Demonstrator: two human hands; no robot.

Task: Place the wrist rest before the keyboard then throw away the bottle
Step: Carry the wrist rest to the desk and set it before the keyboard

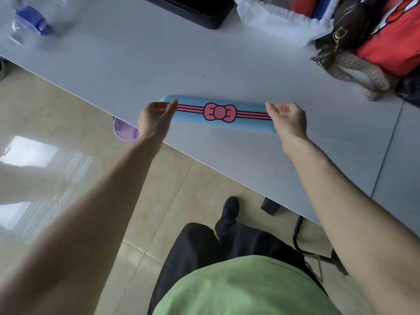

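The left hand's fingertips (173, 103) rest against the left end of the wrist rest (218, 113), the fingers loosely curled and half open rather than wrapped around it. The right hand's fingertips (270, 108) meet the opposite end in the same loose curl, thumb and index narrow apart. Whether either pinches the pad or merely touches it cannot be told. The left hand (154, 120) hangs over the near edge of the table (136, 71), while the right hand (287, 120) lies over the tabletop.

The wrist rest is a long blue pad with pink stripes and a pink bow at its middle, lying flat close to the table's near edge. A clear bottle (34, 19) with a blue label lies blurred at the far left corner, well apart from the pad. A dark object (197, 12), cut off by the frame, sits at the far edge. A brown bag (350, 48) and a red item (395, 46) crowd the right end. A purple mesh basket (125, 130) shows below the table's edge, beside the left wrist.
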